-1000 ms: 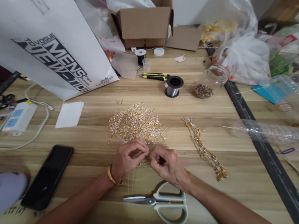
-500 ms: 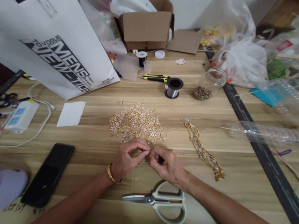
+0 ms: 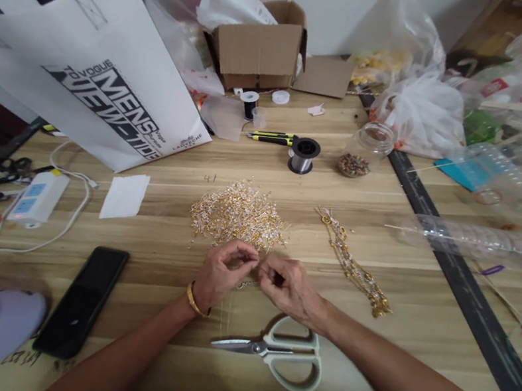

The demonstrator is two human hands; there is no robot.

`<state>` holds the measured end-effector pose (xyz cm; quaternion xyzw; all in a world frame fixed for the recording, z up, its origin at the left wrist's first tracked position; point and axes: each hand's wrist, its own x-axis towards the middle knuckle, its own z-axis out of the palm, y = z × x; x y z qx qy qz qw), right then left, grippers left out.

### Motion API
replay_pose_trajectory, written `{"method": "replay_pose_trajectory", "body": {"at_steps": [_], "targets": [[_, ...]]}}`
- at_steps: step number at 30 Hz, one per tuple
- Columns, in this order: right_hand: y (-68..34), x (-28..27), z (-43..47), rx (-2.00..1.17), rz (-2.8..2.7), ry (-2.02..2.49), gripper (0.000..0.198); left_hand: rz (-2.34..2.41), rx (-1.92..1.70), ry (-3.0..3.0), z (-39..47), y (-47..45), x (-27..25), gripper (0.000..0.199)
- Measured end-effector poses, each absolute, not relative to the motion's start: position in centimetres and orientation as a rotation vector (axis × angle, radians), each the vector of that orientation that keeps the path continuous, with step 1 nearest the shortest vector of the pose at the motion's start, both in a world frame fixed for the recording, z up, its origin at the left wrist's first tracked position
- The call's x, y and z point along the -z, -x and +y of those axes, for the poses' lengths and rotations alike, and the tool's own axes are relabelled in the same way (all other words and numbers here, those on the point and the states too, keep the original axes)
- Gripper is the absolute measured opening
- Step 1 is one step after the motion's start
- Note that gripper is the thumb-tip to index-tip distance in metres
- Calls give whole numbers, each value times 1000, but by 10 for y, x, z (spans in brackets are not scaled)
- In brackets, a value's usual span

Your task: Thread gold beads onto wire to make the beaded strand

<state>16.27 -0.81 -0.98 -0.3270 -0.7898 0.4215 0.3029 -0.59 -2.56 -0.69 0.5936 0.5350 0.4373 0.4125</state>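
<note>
My left hand (image 3: pixel 223 271), with a gold bangle at the wrist, is closed in a pinch of thumb and forefinger. Almost touching its fingertips is my right hand (image 3: pixel 286 284), its fingers curled and pressed together. What either hand pinches is too small to make out. A short beaded strand (image 3: pixel 245 284) shows just below the fingertips, and fine pale threads (image 3: pixel 226 314) trail under my left hand. Just beyond the hands lies a heap of gold and clear beads (image 3: pixel 240 212). Scissors (image 3: pixel 281 352) with pale handles lie nearer me, blades partly apart.
Finished-looking beaded strands (image 3: pixel 354 266) lie to the right. Farther back are a wire spool (image 3: pixel 303 156), a utility knife (image 3: pixel 271 137) and a jar of beads (image 3: pixel 364 150). A phone (image 3: pixel 83 302), a power strip (image 3: pixel 41 197) and a large paper bag (image 3: pixel 125 77) occupy the left.
Both hands stay in nearly the same pinched pose, fingertips close together. The whole view has shifted slightly; the objects on the table keep their places.
</note>
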Motion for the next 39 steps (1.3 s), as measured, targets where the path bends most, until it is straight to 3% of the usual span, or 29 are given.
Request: {"method": "replay_pose_trajectory", "body": {"at_steps": [13,39], "targets": [[-164,7,-8,-1188,-2034,919,12,1320,-1105,-1572,-27,5,8,17],[-161,15,-8,-1203,-1977,938,18,1300,-1019,-1553,-20,13,3,13]]}}
